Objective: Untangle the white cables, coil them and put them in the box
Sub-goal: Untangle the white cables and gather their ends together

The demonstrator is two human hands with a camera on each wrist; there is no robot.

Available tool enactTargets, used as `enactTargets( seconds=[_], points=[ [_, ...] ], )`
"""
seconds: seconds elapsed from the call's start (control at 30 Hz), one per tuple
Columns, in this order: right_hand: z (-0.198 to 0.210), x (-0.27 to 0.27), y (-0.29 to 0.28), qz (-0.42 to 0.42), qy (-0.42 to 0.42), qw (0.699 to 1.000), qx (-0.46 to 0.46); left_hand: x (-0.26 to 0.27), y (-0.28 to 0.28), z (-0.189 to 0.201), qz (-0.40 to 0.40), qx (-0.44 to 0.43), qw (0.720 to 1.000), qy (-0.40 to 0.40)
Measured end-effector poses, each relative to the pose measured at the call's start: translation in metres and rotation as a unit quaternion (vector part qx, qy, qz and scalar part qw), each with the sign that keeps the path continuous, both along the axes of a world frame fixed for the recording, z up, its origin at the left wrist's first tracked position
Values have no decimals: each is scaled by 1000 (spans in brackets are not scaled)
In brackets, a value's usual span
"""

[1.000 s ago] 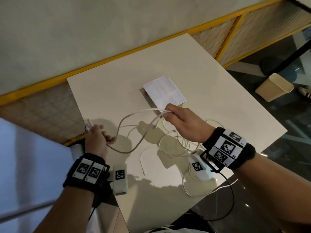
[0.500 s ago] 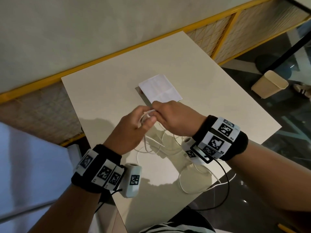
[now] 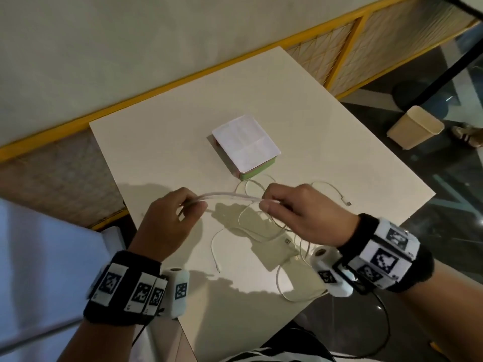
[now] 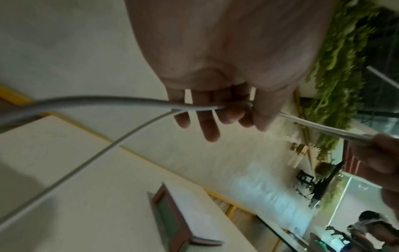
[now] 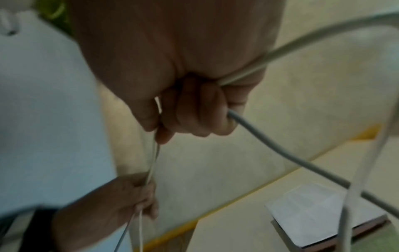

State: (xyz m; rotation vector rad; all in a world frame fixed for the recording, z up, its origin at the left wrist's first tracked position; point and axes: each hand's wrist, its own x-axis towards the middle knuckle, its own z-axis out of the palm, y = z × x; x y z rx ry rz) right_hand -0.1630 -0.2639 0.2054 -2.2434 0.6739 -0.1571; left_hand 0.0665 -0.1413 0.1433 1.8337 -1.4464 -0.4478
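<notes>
Head view: cables (image 3: 230, 196) between hands

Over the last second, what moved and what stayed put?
From wide apart, the hands met in front of the box, then parted again. The left hand and right hand now stretch doubled white cable between them. The box and loose cables on the table stayed.

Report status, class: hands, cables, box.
Left hand and right hand both grip a white cable stretched between them. Other cables loose on table. Box closed, nothing in it yet.
</notes>
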Motion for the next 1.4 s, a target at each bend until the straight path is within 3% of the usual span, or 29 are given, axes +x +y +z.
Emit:
enactTargets(
  seconds=[0.1, 0.23, 0.27, 0.43, 0.5, 0.53, 0.6, 0.63, 0.73, 0.83, 0.97, 1.1, 1.23, 1.4],
  points=[
    [-17, -3, 24, 66, 54, 996, -19, 8, 9, -24, 12, 21, 1000, -5],
    [-45, -23, 55, 122, 90, 988, 35, 13, 24, -45, -15, 85, 981, -171],
    [-50, -26, 62, 126, 94, 987, 43, 10, 27, -46, -5, 110, 978, -177],
    [-67, -23, 83, 122, 98, 987, 36, -6, 37, -44, 103, 219, 970, -18],
    [-70, -20, 85, 121, 92, 988, 32, -6, 38, -43, 150, 244, 953, 102],
    [-72, -19, 85, 121, 88, 988, 32, -6, 38, -41, 179, 250, 929, 208],
    [-75, -18, 89, 129, 83, 988, 33, -6, 39, -38, 226, 230, 840, 435],
    [-76, -17, 91, 140, 82, 986, 26, -6, 40, -38, 246, 210, 795, 512],
    [-82, -15, 97, 176, 84, 981, 7, 2, 42, -41, 302, 131, 707, 626],
    [-90, -16, 100, 226, 99, 969, 26, 21, 44, -54, 351, 77, 661, 658],
    [-103, -29, 103, 259, 113, 957, 64, 44, 45, -66, 403, 151, 614, 662],
    [-117, -42, 106, 257, 179, 944, 108, 54, 48, -72, 402, 189, 577, 685],
    [-124, -46, 101, 283, 255, 916, 127, 55, 45, -75, 390, 208, 592, 674],
    [-130, -55, 99, 311, 349, 871, 149, 65, 40, -76, 364, 217, 590, 687]
  ],
)
